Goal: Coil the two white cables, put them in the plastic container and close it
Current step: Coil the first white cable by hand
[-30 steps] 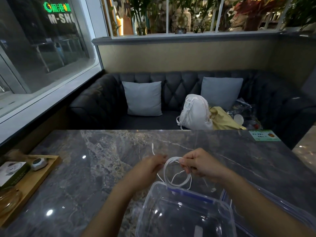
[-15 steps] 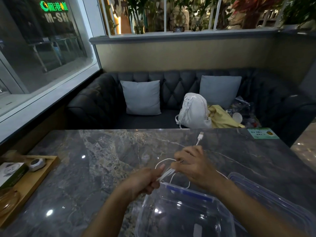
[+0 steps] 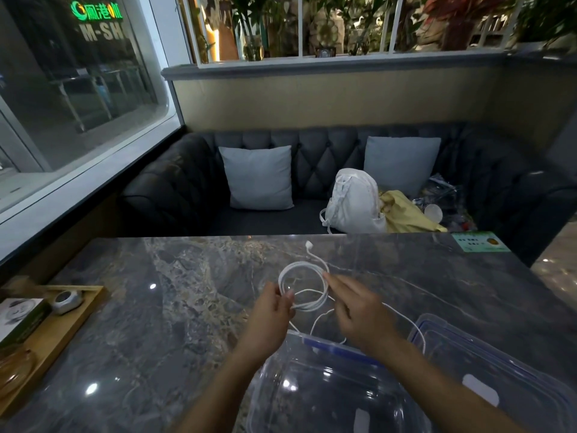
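White cable (image 3: 304, 284): wound in a few loose round loops, held up just above the marble table (image 3: 156, 307), beyond the far rim of the container. One plug (image 3: 309, 244) points away toward the sofa; a slack tail hangs from the coil toward the container rim
Left hand (image 3: 271, 310): thumb and fingertips pinch the coil at its lower left
Right hand (image 3: 359, 310): fingers reach forward, index tip touching the right side of the coil; whether it grips a strand cannot be told. A white strand runs from beneath it, curving right over the lid
Clear plastic container (image 3: 281, 370): open, blue latch on the far side, nearest the camera
Lid (image 3: 515, 385): clear, blue-edged, flat on the table just right of the container
Wooden tray (image 3: 62, 332): left edge of the table, holding a box (image 3: 18, 314)
White backpack (image 3: 356, 204): on the sofa
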A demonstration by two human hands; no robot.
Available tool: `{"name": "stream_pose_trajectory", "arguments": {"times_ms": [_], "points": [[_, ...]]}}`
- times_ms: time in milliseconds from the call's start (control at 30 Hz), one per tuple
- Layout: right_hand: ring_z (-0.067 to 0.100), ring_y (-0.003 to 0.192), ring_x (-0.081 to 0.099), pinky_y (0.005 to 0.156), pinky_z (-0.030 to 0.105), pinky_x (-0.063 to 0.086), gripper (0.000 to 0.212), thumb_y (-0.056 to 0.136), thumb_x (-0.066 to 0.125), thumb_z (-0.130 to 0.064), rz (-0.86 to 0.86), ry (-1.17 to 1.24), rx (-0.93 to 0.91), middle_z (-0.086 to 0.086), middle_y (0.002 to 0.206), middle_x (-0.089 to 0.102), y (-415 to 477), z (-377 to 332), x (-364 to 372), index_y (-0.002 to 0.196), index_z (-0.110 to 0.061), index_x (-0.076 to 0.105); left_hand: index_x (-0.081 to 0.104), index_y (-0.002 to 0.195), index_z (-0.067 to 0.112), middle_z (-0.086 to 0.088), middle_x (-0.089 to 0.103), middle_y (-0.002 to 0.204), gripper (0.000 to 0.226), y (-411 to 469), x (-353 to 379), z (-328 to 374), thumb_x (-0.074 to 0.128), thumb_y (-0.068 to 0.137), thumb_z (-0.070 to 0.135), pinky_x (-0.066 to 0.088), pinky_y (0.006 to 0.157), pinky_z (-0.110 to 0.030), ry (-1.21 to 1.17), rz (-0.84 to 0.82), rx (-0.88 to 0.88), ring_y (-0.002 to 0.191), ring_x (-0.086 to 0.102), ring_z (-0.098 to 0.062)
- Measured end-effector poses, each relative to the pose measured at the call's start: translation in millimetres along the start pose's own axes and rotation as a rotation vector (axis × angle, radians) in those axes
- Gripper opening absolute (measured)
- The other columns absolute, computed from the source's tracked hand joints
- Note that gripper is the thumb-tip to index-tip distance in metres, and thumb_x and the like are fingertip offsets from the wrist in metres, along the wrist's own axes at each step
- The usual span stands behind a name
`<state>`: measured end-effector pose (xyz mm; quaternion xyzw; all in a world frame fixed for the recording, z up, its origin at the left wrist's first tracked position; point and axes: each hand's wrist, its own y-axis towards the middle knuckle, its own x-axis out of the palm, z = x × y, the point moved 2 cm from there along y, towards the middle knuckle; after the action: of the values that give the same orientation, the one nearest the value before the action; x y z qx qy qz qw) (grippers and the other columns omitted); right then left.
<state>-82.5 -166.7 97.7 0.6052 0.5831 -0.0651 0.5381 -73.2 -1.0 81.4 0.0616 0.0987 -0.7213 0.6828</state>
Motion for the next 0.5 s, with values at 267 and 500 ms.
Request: {"name": "stream_pose_trajectory", "arguments": {"times_ms": [267, 500], "points": [[0.019, 0.07, 0.063, 0.066, 0.031, 0.05, 0.012, 0.083, 0.064, -0.023, 0.015, 0.528, 0.715, 0.01, 0.078, 0.069, 13.9, -0.4, 14.3, 0.086, -0.011, 0.067, 0.032, 0.077, 0.032, 0.005, 0.053, 0.064, 0.021, -9.0, 6.9, 10.5, 0.037, 0.097, 0.029, 0.038, 0.05, -0.032, 0.501, 0.042, 0.347, 0.057, 0.055, -0.017], [0.015, 0.055, 0.055, 0.058, 0.029, 0.045, 0.019, 0.072, 0.065, 0.004, -0.12, 0.685, 0.858, 0.003, 0.055, 0.06, 18.7, 9.8, 11.6, 0.061, -0.012, 0.067, 0.034, 0.083, 0.024, 0.01, 0.046, 0.059, 0.014, -6.6, 8.2, 6.1, 0.039, 0.097, 0.026, 0.028, 0.046, -0.028, 0.554, 0.1, 0.344, 0.049, 0.045, -0.008]]}}
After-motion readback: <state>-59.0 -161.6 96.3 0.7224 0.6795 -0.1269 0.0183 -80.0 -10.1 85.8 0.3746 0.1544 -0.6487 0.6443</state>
